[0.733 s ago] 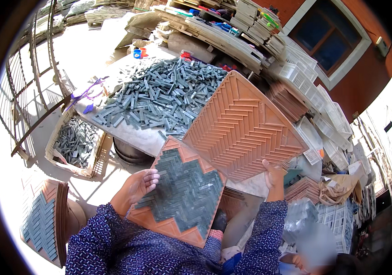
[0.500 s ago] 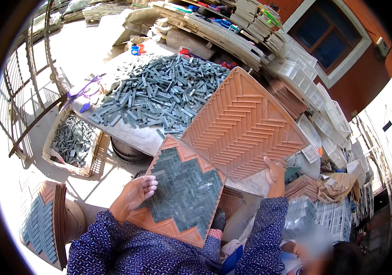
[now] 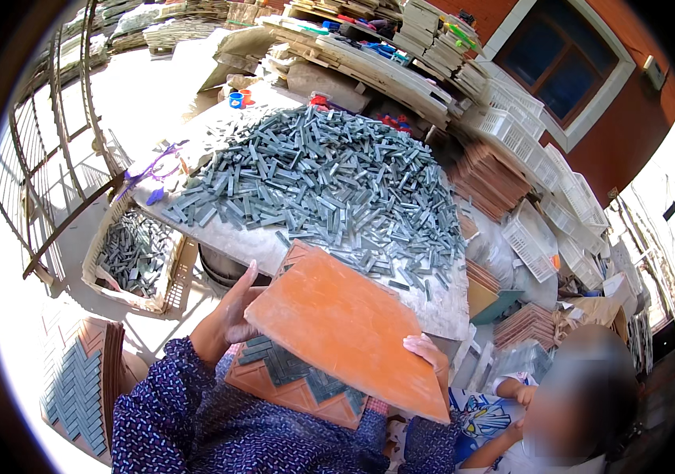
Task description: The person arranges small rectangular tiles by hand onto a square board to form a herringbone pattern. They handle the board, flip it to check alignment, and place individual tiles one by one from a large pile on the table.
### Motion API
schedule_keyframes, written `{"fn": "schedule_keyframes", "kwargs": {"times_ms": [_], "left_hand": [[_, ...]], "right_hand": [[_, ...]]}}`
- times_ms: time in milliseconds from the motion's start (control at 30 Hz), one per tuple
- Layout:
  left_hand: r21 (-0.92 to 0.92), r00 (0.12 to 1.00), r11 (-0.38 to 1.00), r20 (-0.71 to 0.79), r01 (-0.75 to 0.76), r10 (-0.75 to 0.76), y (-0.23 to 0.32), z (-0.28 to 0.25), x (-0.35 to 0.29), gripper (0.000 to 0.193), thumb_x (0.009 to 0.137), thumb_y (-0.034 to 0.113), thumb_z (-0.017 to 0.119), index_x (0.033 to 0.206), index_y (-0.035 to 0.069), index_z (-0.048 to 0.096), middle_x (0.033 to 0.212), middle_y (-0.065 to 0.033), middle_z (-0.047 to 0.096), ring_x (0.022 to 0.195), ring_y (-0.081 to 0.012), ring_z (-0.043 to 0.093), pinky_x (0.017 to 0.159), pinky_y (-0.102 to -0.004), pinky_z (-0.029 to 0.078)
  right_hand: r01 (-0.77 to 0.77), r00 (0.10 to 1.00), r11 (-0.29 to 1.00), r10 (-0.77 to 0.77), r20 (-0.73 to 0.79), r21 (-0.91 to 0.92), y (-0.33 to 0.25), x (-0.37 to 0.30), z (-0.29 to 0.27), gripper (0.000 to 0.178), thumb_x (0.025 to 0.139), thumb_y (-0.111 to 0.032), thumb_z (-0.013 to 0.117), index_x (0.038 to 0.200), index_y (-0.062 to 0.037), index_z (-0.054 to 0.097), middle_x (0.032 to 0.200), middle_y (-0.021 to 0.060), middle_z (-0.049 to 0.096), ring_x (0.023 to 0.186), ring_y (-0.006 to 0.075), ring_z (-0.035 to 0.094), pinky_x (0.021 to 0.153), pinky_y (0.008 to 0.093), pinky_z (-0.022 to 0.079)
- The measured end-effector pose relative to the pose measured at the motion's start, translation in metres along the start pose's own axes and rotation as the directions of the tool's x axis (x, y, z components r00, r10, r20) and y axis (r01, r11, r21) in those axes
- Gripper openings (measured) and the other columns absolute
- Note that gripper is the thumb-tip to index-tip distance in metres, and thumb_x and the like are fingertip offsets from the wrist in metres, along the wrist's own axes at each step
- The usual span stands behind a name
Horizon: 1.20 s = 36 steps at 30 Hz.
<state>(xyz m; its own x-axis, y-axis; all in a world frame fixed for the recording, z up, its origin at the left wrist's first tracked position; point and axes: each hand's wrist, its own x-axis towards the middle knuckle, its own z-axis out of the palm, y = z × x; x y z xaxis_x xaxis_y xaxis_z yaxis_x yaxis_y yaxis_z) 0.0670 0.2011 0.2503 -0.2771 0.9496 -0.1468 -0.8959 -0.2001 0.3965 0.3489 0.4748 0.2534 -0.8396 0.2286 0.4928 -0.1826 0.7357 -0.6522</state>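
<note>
Orange tray point(image 3: 345, 328) now over tiled tray point(image 3: 265, 385)

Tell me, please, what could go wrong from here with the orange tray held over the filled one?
The tilted orange tray, gripped by the right hand, could slip or knock the gray-green strips beneath it out of their pattern. The filled tray appears to rest on the lap, so it might shift if the wearer moves. A second person, apparently close on the right, might get bumped.
</note>
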Motion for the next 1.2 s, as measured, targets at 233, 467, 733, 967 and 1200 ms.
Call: {"fn": "schedule_keyframes", "kwargs": {"times_ms": [233,467,733,967,1200], "left_hand": [[0.527,0.988,0.850,-0.124,-0.012,0.091,-0.033,-0.033,-0.028,0.058,0.083,0.007,0.059,0.135,-0.007,0.035,0.130,-0.0160,0.049,0.118,-0.0232,0.050,0.101,-0.0340,0.037],[0.767,0.925,0.641,-0.224,-0.027,0.306,-0.037,-0.070,-0.037,0.043,0.085,0.016,0.060,0.119,-0.008,0.049,0.107,-0.0137,0.061,0.096,-0.0200,0.059,0.086,-0.0321,0.046],[0.892,0.835,-0.269,-0.183,0.363,0.520,-0.047,-0.070,-0.034,0.042,0.085,0.039,0.059,0.073,-0.001,0.052,0.065,-0.0191,0.060,0.062,-0.0382,0.058,0.058,-0.0454,0.045],[0.696,0.857,-0.575,-0.115,0.431,0.502,-0.047,-0.071,-0.033,0.042,0.084,0.043,0.060,0.075,0.002,0.057,0.063,-0.0149,0.061,0.061,-0.0346,0.060,0.056,-0.0448,0.046],[0.946,0.819,-0.218,-0.077,0.239,0.568,-0.043,-0.089,-0.017,0.040,0.083,0.026,0.065,0.110,-0.002,0.055,0.089,-0.0170,0.064,0.078,-0.0277,0.064,0.066,-0.0370,0.051]], "right_hand": [[-0.078,0.996,0.886,0.048,-0.078,-0.457,-0.019,-0.048,0.052,0.029,0.081,-0.017,0.060,0.108,-0.0067,0.066,0.114,0.0152,0.060,0.112,0.0328,0.055,0.100,0.0438,0.038],[-0.032,0.993,0.877,-0.029,-0.118,-0.479,-0.003,-0.026,0.068,0.029,0.081,-0.014,0.059,0.109,-0.0064,0.065,0.117,0.0190,0.057,0.112,0.0356,0.054,0.096,0.0438,0.043],[-0.169,0.983,0.876,0.114,-0.147,-0.452,0.008,-0.054,0.093,0.034,0.083,-0.008,0.057,0.117,-0.0043,0.060,0.125,0.0227,0.051,0.119,0.0380,0.049,0.097,0.0389,0.043],[-0.245,0.969,0.872,0.208,-0.132,-0.423,0.011,-0.060,0.094,0.042,0.085,-0.005,0.053,0.127,-0.0032,0.051,0.130,0.0226,0.048,0.123,0.0365,0.046,0.098,0.0380,0.042],[-0.478,0.821,0.878,0.432,-0.374,-0.034,0.020,-0.081,0.108,0.047,0.093,-0.012,0.051,0.136,0.0016,0.039,0.142,0.0214,0.036,0.129,0.0328,0.039,0.105,0.0349,0.034]]}}
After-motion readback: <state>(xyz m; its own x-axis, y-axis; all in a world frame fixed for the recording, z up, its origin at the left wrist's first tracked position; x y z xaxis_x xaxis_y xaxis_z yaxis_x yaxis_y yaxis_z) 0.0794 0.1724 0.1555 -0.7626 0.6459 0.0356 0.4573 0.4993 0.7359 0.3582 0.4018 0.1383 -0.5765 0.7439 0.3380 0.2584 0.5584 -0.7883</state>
